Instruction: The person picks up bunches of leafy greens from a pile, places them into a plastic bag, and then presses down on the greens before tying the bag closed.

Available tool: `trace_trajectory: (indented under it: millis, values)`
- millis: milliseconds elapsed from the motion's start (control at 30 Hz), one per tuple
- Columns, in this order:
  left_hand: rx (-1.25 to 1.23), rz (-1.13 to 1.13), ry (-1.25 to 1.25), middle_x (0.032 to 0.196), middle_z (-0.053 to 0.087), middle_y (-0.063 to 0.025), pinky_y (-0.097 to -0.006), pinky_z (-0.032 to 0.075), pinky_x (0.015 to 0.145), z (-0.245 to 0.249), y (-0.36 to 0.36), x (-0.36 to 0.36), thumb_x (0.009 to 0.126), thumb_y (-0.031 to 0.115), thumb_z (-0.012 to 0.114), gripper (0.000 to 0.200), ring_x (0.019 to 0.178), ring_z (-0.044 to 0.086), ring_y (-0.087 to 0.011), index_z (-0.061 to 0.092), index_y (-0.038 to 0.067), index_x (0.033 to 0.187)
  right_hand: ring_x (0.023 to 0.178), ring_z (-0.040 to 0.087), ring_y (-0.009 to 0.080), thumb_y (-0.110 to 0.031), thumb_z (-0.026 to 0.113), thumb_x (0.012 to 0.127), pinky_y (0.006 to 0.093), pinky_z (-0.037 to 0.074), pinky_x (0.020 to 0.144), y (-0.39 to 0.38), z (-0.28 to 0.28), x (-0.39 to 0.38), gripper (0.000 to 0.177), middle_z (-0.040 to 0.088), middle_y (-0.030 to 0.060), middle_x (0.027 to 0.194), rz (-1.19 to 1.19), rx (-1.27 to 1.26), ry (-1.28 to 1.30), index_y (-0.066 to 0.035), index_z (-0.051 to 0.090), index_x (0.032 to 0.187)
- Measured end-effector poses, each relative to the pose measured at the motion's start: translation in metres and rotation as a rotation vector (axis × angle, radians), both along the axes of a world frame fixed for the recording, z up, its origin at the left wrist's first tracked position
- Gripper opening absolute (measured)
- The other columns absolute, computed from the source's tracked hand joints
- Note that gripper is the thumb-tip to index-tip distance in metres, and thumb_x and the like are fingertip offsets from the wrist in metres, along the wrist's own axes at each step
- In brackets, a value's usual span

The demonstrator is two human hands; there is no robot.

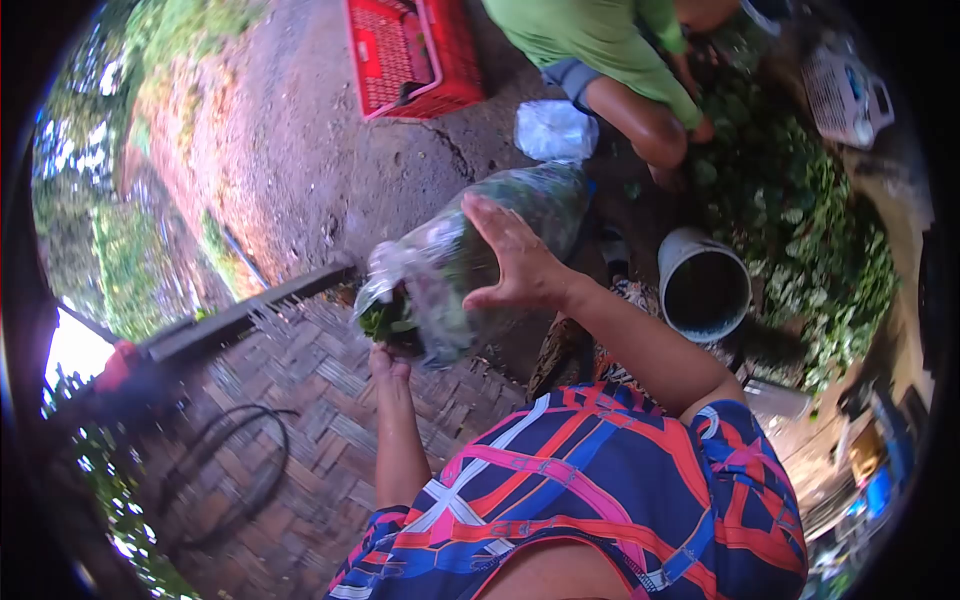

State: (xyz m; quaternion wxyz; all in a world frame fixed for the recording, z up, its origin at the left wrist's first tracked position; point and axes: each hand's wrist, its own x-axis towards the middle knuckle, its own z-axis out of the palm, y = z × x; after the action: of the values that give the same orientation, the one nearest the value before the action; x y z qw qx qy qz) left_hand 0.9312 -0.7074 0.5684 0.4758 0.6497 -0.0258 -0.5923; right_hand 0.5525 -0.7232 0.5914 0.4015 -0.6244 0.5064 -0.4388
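Note:
A large clear plastic bag (440,265) packed with green leaves lies slanted in front of me. Its open mouth points toward my lower left, and dark leaves (388,318) show inside. My left hand (390,364) grips the lower edge of that mouth, most of its fingers hidden under the plastic. Over the near side of the bag, my right hand (518,258) is open, thumb and fingers spread wide, with nothing grasped. Just past the bag's far end sits a pale, filled plastic bag (556,130).
A red plastic crate (450,60) stands at the top. Another person in a green sleeve (630,60) crouches at upper right, reaching into a leafy heap (790,200). A bucket (672,262) stands right of me, a white basket (840,95) beyond. Woven matting (320,390) lies lower left with a black hose (283,450).

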Motion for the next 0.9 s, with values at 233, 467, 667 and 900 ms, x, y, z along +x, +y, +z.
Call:
trace_trajectory:
  millis: [233, 467, 667, 900]
  values:
    - [-0.089, -0.043, 0.101, 0.059, 0.047, 0.0054, -0.0152, 0.027, 0.037, 0.013, 0.031, -0.020, 0.084, 0.010, 0.045, 0.011, 0.041, 0.036, -0.0036, 0.055, 0.011, 0.084, 0.114, 0.048, 0.0268, -0.043, 0.056, 0.081, 0.0538, 0.015, 0.104, 0.004, 0.004, 0.011, 0.040, 0.056, 0.0153, 0.113, 0.011, 0.064, -0.021, -0.008, 0.062, 0.100]
    - [-0.086, -0.090, 0.294, 0.061, 0.048, 0.0026, -0.0184, 0.027, 0.037, 0.051, 0.001, -0.047, 0.091, 0.020, 0.040, 0.019, 0.042, 0.033, -0.0053, 0.054, 0.008, 0.084, 0.062, 0.042, 0.0050, -0.026, 0.046, 0.093, 0.0211, 0.034, 0.060, 0.052, 0.045, 0.027, 0.031, 0.048, -0.0038, 0.063, -0.445, 0.255, -0.529, -0.005, 0.052, 0.071]
    - [-0.081, -0.288, 0.095, 0.068, 0.053, -0.0012, -0.0280, 0.039, 0.049, 0.060, -0.047, -0.051, 0.090, 0.033, 0.047, 0.025, 0.058, 0.051, -0.0151, 0.056, 0.010, 0.088, 0.060, 0.039, 0.0054, -0.027, 0.042, 0.095, 0.0240, 0.032, 0.055, 0.122, 0.066, 0.053, 0.033, 0.045, -0.0036, 0.063, -0.659, 0.452, -0.406, -0.006, 0.051, 0.071]
    - [-0.077, -0.416, -0.042, 0.067, 0.053, 0.0008, -0.0260, 0.034, 0.045, 0.046, -0.109, -0.099, 0.090, 0.030, 0.047, 0.023, 0.054, 0.048, -0.0101, 0.056, 0.009, 0.090, 0.063, 0.048, 0.0209, -0.027, 0.047, 0.091, 0.0332, 0.037, 0.066, 0.135, 0.040, 0.059, 0.037, 0.051, 0.0054, 0.060, -0.541, 0.350, -0.195, -0.004, 0.053, 0.062]
